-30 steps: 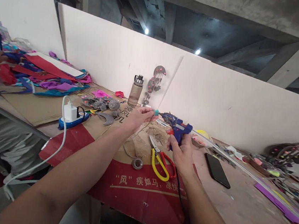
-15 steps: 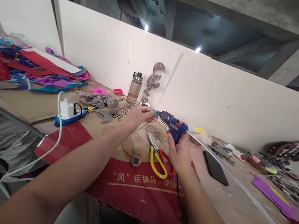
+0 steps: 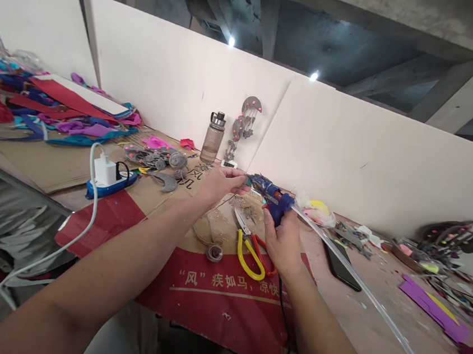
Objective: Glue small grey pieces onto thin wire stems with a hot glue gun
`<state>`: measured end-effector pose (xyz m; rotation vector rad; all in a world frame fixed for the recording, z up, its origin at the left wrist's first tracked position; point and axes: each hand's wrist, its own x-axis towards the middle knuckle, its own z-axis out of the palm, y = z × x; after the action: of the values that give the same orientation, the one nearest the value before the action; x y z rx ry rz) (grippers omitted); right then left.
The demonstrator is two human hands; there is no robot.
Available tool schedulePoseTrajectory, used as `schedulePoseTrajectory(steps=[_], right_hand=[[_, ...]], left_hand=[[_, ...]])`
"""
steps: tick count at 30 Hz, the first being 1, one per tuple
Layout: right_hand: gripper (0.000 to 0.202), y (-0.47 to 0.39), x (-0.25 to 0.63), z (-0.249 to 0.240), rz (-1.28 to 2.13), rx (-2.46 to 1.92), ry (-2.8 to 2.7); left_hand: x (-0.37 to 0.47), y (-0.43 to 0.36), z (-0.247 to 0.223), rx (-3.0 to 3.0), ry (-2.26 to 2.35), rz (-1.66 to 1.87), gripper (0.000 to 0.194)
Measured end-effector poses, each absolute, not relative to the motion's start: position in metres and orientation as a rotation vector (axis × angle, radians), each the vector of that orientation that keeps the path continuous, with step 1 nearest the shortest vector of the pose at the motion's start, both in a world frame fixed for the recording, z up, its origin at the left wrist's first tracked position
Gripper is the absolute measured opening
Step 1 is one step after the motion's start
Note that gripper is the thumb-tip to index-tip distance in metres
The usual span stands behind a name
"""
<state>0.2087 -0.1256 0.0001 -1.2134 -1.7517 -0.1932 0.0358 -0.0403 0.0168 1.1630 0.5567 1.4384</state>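
My right hand (image 3: 282, 241) is wrapped round the handle of a blue hot glue gun (image 3: 274, 198), its nozzle pointing left. A long clear glue stick (image 3: 353, 274) runs out of its back end toward the lower right. In front of the nozzle, my left hand (image 3: 229, 183) pinches a small green piece (image 3: 247, 181), too small to name, close to the tip. Below both hands lie scissors (image 3: 250, 246) with one yellow and one red handle. A small coiled grey strip (image 3: 214, 252) rests left of them on the cardboard (image 3: 225, 288).
A water bottle (image 3: 212, 138) and a grey felt hanging decoration (image 3: 248, 125) stand by the white panel. A phone (image 3: 341, 265) lies on the right. At left are a blue power strip (image 3: 111, 185), grey felt pieces (image 3: 148, 157) and a colourful fabric heap (image 3: 74, 115).
The glue gun's rear has dipped slightly and moved a little left, so the glue stick slopes more steeply. My left hand stays nearly in place, pinching the green piece.
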Motion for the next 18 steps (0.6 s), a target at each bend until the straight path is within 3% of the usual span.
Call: schedulePoseTrajectory(steps=[18], right_hand=[[0.028,-0.1251,0.208,-0.0009,-0.271,-1.183,-1.755]], left_hand=[[0.0349,-0.0407,0.0172,1.226,0.602,1.435,0.029]])
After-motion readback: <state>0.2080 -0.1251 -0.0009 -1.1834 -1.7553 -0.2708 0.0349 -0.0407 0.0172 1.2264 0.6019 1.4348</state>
